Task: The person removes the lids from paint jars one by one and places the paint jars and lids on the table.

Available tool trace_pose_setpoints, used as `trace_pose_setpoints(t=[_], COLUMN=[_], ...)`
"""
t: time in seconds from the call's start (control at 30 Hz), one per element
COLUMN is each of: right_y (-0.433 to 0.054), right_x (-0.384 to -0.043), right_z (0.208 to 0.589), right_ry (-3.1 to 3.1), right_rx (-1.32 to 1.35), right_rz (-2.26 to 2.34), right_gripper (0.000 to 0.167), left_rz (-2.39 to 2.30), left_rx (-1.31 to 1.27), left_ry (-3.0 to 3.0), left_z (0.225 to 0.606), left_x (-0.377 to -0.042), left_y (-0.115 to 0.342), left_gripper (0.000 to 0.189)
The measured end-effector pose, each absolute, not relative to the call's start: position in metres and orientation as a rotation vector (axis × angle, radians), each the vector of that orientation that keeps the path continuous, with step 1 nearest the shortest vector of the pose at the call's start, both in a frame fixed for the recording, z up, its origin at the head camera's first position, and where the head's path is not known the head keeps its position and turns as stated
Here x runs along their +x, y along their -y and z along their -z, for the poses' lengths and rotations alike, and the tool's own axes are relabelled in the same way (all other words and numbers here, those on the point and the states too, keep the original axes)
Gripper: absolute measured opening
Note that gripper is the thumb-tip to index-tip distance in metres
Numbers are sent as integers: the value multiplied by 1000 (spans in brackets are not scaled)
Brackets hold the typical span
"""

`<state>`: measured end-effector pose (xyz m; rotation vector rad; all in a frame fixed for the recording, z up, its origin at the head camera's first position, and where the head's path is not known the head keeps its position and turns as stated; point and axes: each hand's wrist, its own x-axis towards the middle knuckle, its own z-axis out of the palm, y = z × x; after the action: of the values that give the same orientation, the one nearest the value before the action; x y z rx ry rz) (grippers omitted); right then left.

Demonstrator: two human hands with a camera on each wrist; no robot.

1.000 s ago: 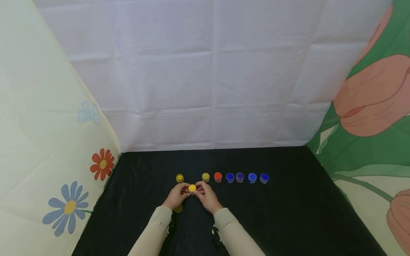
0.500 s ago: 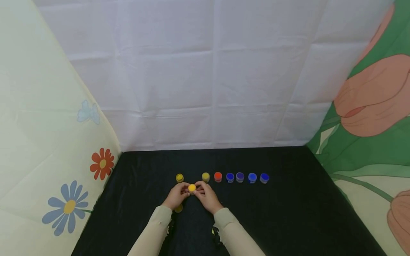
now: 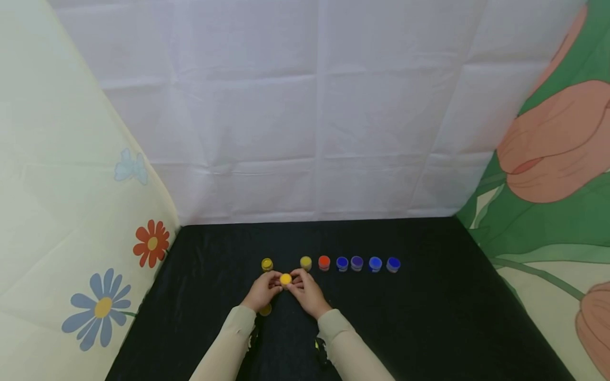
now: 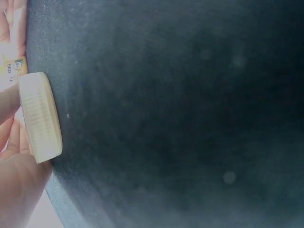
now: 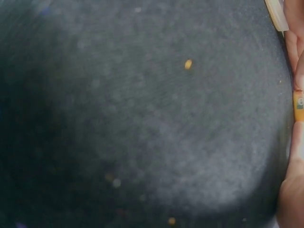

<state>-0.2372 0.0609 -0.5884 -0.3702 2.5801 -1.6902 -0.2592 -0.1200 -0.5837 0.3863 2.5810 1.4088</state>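
Observation:
In the head view my left hand (image 3: 262, 292) and right hand (image 3: 308, 293) meet around a small paint jar (image 3: 285, 280) with a bright yellow top. Fingertips of both hands pinch it from opposite sides. Part of its orange label (image 4: 15, 68) shows in the left wrist view, and the right wrist view catches only a sliver of the jar (image 5: 299, 102). A round, ridged lid (image 4: 40, 116) is close beside my left hand; whether that hand touches it, I cannot tell. From above, this yellowish lid (image 3: 265, 310) is partly covered by the left wrist.
Just beyond my left hand stands a yellow jar (image 3: 267, 264). To the right runs a row with a yellow jar (image 3: 306, 263), a red jar (image 3: 324, 263) and several blue or purple jars (image 3: 375, 264). Black cloth (image 3: 419, 317) covers the table; a white sheet (image 3: 267, 132) hangs behind.

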Motion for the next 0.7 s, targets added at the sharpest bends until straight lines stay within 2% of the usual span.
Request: trace_pose_setpoints(t=[0.23, 0.53, 0.7], right_y=[-61, -62, -61], right_x=[-237, -237, -237], right_z=[588, 588, 588], right_ry=[-2635, -2575, -2578], right_rx=[-375, -388, -372], right_rz=[1638, 1679, 1686], right_gripper=[22, 28, 24], left_rz=[-1405, -1391, -1389], left_rx=[391, 376, 368], left_ry=[-2575, -2581, -2582], left_z=[584, 581, 580], left_x=[-258, -258, -258], left_y=[120, 120, 119], left_gripper=[23, 23, 23])
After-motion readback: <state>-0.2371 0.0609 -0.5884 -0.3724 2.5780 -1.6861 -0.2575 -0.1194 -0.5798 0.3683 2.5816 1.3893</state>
